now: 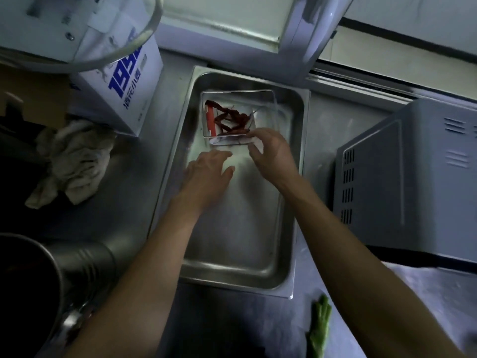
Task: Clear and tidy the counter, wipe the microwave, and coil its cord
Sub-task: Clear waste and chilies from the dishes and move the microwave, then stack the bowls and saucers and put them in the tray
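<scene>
A steel tray [258, 270] lies on the counter in the middle. At its far end stands a clear plastic box [268, 99] holding dried red chillies [229, 120] and a red-and-white packet. My right hand [271, 151] pinches the box's near edge, with a bit of white plastic under its fingers. Inside the tray my left hand [206, 171] lies flat with straight fingers, just left of the right hand, holding nothing. The grey microwave [413, 182] stands at the right with its vented back panel facing me. Its cord is not visible.
A crumpled beige cloth [72, 158] lies on the counter at the left, beside a white carton with blue print [124, 94]. A dark metal pot [38, 280] is at the lower left. A green vegetable piece [320, 329] lies near the front edge. A white appliance stands behind the tray.
</scene>
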{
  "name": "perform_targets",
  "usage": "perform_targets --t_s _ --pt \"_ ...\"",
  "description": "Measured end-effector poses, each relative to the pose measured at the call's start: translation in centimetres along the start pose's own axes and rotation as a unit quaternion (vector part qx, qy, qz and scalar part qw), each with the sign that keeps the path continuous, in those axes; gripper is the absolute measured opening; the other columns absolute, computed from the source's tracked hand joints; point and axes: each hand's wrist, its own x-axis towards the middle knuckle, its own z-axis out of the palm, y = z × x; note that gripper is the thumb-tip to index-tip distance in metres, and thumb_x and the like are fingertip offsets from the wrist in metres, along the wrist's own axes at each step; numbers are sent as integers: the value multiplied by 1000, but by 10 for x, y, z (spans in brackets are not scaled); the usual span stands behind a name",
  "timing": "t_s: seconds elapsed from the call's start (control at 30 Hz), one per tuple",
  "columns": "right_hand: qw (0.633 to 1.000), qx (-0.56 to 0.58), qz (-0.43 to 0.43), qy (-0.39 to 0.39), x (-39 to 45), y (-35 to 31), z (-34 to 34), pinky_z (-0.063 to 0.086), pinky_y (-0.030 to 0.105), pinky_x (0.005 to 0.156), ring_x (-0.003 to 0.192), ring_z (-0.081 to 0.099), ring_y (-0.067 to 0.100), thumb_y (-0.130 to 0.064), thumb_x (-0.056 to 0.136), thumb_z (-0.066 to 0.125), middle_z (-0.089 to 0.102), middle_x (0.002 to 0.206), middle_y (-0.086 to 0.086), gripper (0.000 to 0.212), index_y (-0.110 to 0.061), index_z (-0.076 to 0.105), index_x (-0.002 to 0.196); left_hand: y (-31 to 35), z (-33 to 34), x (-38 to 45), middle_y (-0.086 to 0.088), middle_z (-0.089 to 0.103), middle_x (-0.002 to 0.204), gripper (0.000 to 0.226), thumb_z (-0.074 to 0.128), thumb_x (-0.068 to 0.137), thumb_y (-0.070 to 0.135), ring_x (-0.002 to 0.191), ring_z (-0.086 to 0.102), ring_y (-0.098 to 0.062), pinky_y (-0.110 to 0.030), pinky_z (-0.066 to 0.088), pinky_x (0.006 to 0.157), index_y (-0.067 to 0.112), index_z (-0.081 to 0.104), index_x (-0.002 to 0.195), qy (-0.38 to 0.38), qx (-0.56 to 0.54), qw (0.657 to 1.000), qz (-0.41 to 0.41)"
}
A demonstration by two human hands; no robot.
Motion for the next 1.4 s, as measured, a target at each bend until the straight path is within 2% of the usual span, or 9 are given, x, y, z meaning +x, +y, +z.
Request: perform_targets --t_s 0.1,0.27,0.4,0.47,0.6,0.77,0.97,1.2,1.4 --pt "999 -3 21 -24 -49 -4 -16 46 40 103 119 57 22 -21 95 61 64 128 5 31 -15 63 125 9 5 -21 -2 51 145 46 50 99 41 132 45 -24 -46 36 109 25 49 142 -10 12 1000 11" --pt "998 -7 57 -27 -129 -5 -36 49 43 100 115 61 24 -18 92 65 66 124 8 31 -10 66 122 25 13 -73 -2 51 144 45 47 100 41 129 47 -25 -46 36 105 24 48 142 -25 56 997 52" --pt "996 -3 93 2 -187 -2 -52 42 25 94 109 63 27 -13 91 66 68 120 10 29 -7 68 119 38 22 -111 -3 54 141 45 50 99 41 125 50 -28 -45 40 102 23 50 140 -34 53 995 72" --pt "996 -1 86 20 -214 3 -60 40 22 92 108 63 26 -12 91 66 69 117 11 27 -5 68 117 48 29 -126 -5 55 140 44 52 98 39 124 52 -30 -45 42 100 21 52 138 -30 54 994 92" --pt "995 8 90 52 -270 19 -70 43 30 95 109 63 29 -11 91 65 69 117 11 26 -4 69 116 82 51 -156 -5 57 138 42 53 98 37 123 52 -31 -46 44 99 19 54 136 -34 68 989 127" --pt "987 30 124 103 -359 36 -88 44 30 93 104 64 32 -10 86 67 70 112 13 25 -4 71 110 130 91 -215 -5 59 137 42 55 95 35 121 54 -31 -45 46 97 20 56 134 -59 101 976 183" --pt "969 34 189 154 -485 59 -118 48 35 91 104 64 32 -10 87 67 70 114 10 24 -6 70 111 184 144 -290 -5 59 137 43 59 96 33 124 54 -30 -44 46 100 17 57 135 -99 114 956 252" --pt "941 40 275 194 -603 79 -145 49 39 91 109 63 30 -11 88 64 71 115 7 25 -7 71 112 246 205 -361 3 57 139 44 58 95 34 126 53 -23 -38 43 103 22 55 137 -125 134 925 333" --pt "909 34 345 232 -682 95 -173 51 35 83 93 65 26 -12 85 64 69 116 4 30 -10 70 114 295 244 -399 2 59 136 42 60 95 33 120 56 -26 -43 48 96 19 58 134 -151 141 893 401"
